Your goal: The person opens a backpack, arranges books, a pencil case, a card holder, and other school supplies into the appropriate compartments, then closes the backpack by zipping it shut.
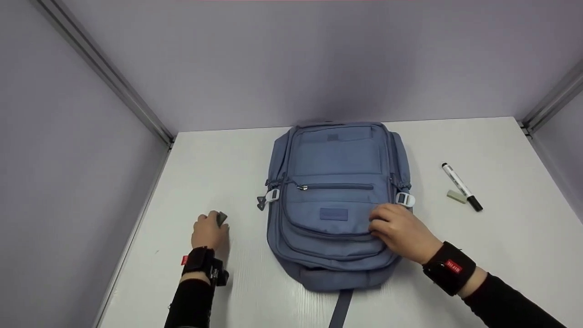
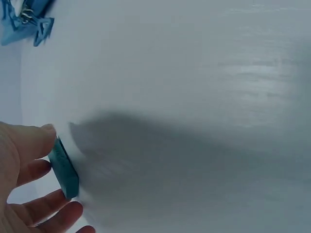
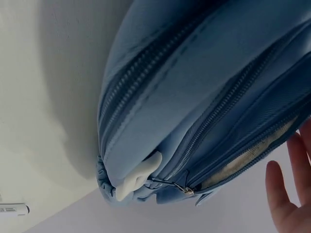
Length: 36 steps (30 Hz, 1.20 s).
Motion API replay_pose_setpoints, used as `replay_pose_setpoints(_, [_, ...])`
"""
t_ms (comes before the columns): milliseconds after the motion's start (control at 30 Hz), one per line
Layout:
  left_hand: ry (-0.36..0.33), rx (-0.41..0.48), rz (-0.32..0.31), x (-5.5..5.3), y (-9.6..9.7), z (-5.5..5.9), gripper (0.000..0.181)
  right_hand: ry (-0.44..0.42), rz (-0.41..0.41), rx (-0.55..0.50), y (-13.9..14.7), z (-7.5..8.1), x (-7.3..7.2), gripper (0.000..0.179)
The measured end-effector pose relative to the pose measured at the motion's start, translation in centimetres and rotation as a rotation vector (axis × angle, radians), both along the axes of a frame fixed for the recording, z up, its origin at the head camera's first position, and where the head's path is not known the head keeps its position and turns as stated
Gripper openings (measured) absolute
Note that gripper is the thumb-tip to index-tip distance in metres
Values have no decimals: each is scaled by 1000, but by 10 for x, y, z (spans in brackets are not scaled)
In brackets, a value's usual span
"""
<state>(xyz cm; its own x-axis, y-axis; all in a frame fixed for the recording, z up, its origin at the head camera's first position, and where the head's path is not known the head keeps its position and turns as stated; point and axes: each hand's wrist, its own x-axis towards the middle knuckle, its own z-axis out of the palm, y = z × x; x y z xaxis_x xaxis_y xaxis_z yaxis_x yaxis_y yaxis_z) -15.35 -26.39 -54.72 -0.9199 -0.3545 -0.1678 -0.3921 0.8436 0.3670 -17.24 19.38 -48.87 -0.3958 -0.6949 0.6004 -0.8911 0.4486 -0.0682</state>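
Note:
A blue backpack [image 1: 337, 159] lies front side up on a white table. Its front pocket [image 3: 248, 158] gapes along the zipper, showing a beige lining. At that pocket's right edge, my right hand [image 1: 396, 230] holds the fabric with curled fingers; in the right wrist view some of its fingers [image 3: 297, 170] extend along the flap. Left of the backpack, my left hand [image 1: 208, 232] pinches a small green eraser [image 2: 64, 170] between thumb and fingers, close over the table. The eraser looks like a flat block with slanted ends.
Right of the backpack lie a white marker [image 1: 460, 184] with black ends and a pale green block [image 1: 456, 196] beside it. White buckles [image 1: 405, 199] sit at the backpack's sides, and a strap [image 1: 341, 310] trails toward the front. Grey panels [image 1: 273, 59] enclose the table.

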Motion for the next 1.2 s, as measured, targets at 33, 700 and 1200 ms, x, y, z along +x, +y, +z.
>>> replay_pose_setpoints(33, [22,-12,5,0,0,-2,40,-1,2,-3,0,0,0,14])
replay_pose_setpoints(700, [9,9,87,4,-3,-5,26,-738,-439,-352,-3,111,-89,10])
replay_pose_setpoints(1200, [255,189,-129,-10,63,71,20,-1139,-519,-482,3,120,-134,13])
